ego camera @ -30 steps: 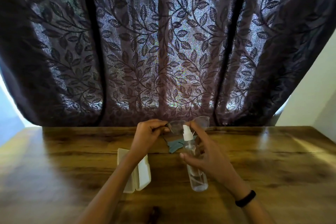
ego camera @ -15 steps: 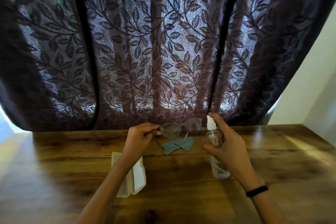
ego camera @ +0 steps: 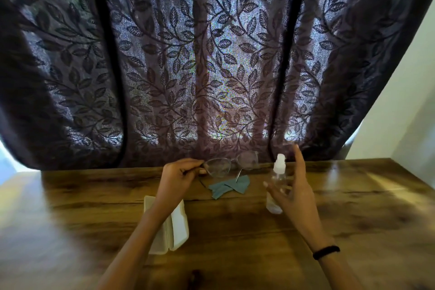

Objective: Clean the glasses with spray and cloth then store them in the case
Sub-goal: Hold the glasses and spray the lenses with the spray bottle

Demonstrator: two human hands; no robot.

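While hands work, wooden table [ego camera: 353, 207] fronts leaf-patterned curtain [ego camera: 188, 66].

— Where does everything sit on the desk [ego camera: 235, 242]?
— Case [ego camera: 175, 226] nearest, at the left; cloth [ego camera: 227, 187] beyond it, centre; spray bottle [ego camera: 276, 186] upright to the cloth's right.
— And the glasses [ego camera: 231, 165]?
— Above the cloth, before the curtain [ego camera: 211, 54].
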